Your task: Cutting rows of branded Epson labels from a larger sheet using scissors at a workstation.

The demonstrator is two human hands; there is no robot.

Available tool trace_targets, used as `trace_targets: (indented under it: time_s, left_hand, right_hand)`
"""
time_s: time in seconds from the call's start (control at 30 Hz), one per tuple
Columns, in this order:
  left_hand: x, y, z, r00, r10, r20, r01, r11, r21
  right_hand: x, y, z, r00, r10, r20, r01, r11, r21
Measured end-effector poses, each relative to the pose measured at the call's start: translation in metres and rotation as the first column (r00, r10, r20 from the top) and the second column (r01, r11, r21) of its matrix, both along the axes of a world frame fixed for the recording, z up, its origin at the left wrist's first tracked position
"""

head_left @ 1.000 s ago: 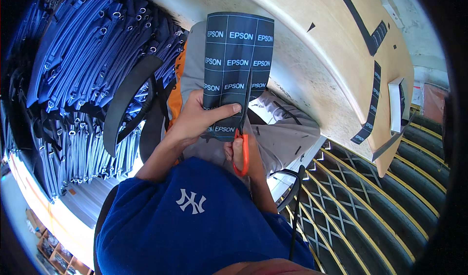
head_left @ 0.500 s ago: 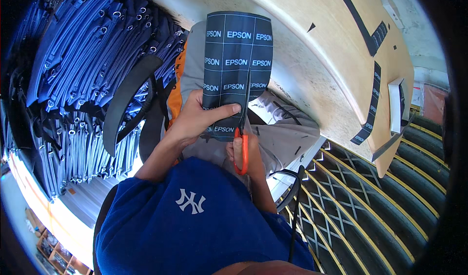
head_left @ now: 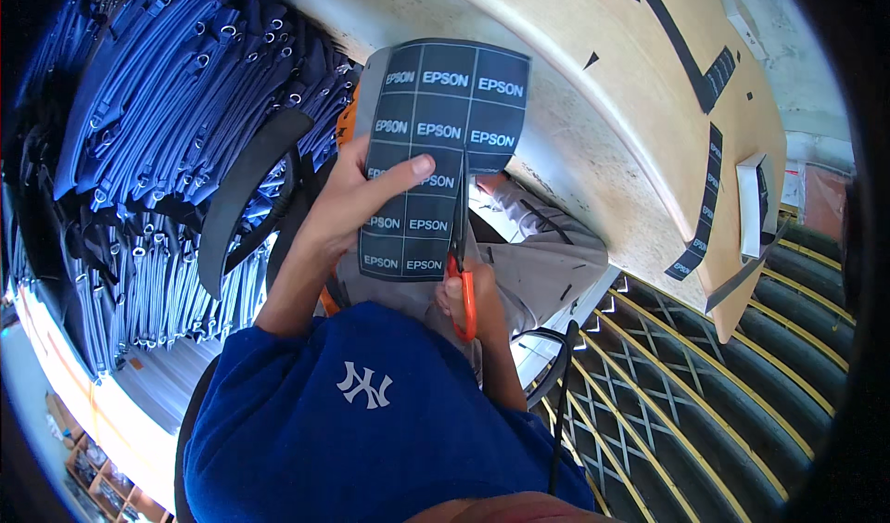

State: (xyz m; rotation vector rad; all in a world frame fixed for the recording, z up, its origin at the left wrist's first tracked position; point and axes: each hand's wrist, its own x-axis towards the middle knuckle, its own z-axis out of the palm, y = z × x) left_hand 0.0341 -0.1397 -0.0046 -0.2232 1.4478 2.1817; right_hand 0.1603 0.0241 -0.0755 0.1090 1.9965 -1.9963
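A black sheet of printed labels [head_left: 436,132], marked off by thin pale lines into a grid, is held up above my lap. My left hand [head_left: 357,194] grips its left edge, thumb on the front face and the other fingers hidden behind. In my right hand [head_left: 473,296] are scissors with orange handles [head_left: 468,314], their blades pointing away from me and lying along a grid line in the sheet. The right-hand column is cut free along its near part, up to about the sheet's middle.
Blue straps with metal rings [head_left: 176,87] hang in thick bundles on the left, beside a wide black band [head_left: 241,198]. A pale curved tabletop [head_left: 640,143] at the right bears a label strip [head_left: 709,198] and a white box [head_left: 753,206]. Yellow-edged dark slats [head_left: 742,384] lie below.
My left hand has shifted up along the sheet, which now lies flatter and tilts to the right. The scissors have moved slightly, still in the sheet.
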Motion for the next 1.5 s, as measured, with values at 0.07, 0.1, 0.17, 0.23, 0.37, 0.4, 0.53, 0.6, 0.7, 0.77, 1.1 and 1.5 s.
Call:
trace_targets:
  time_s: [0.07, 0.1, 0.17, 0.23, 0.37, 0.4, 0.53, 0.6, 0.7, 0.77, 1.1, 1.5]
  left_hand:
    - [-0.006, 0.001, 0.006, 0.999, 0.026, -0.046, -0.026, 1.0, -0.007]
    - [-0.006, 0.002, 0.01, 0.998, 0.028, -0.053, -0.028, 1.0, -0.008]
    - [-0.007, 0.005, 0.013, 0.995, 0.068, -0.071, -0.075, 0.992, -0.099]
    - [-0.007, 0.009, 0.013, 0.991, 0.084, -0.101, -0.094, 0.99, -0.103]
    - [-0.006, 0.009, 0.014, 0.979, 0.101, -0.176, -0.12, 0.987, -0.106]
    - [-0.005, 0.009, 0.012, 0.979, 0.1, -0.176, -0.12, 0.987, -0.105]
    - [-0.003, 0.01, 0.009, 0.974, 0.093, -0.206, -0.121, 0.984, -0.129]
    - [-0.002, 0.011, 0.008, 0.971, 0.102, -0.214, -0.131, 0.983, -0.126]
    - [0.0, 0.011, 0.005, 0.971, 0.045, -0.235, -0.085, 0.983, -0.16]
    - [0.002, 0.013, 0.005, 0.966, 0.03, -0.256, -0.071, 0.986, -0.153]
    - [0.003, 0.017, 0.005, 0.975, 0.044, -0.218, -0.073, 0.99, -0.124]
    - [0.004, 0.02, 0.006, 0.986, 0.065, -0.155, -0.075, 0.995, -0.058]
  right_hand:
    - [0.002, 0.002, 0.001, 0.999, 0.025, 0.034, -0.025, 0.999, -0.028]
    - [0.003, 0.004, 0.003, 0.998, 0.069, -0.006, -0.069, 0.997, 0.028]
    - [0.001, 0.004, 0.006, 0.992, 0.115, -0.044, -0.11, 0.99, 0.087]
    - [-0.005, 0.001, 0.014, 0.982, 0.05, -0.182, -0.024, 0.99, 0.141]
    - [-0.007, -0.001, 0.013, 0.982, 0.008, -0.188, 0.007, 0.997, 0.078]
    - [-0.006, 0.001, 0.015, 0.99, 0.033, -0.136, -0.027, 0.999, 0.047]
    - [-0.006, 0.0, 0.028, 0.997, 0.074, 0.005, -0.073, 0.994, -0.084]
    - [-0.008, -0.002, 0.03, 0.998, 0.056, -0.028, -0.057, 0.997, -0.053]
    - [-0.006, -0.002, 0.026, 0.997, 0.045, -0.066, -0.047, 0.998, -0.029]
    - [-0.006, -0.002, 0.024, 0.996, 0.046, -0.071, -0.049, 0.998, -0.033]
    - [0.001, -0.005, 0.021, 0.996, 0.087, 0.007, -0.087, 0.994, -0.066]
    - [0.002, -0.009, 0.02, 0.997, -0.011, 0.071, 0.019, 0.995, -0.103]
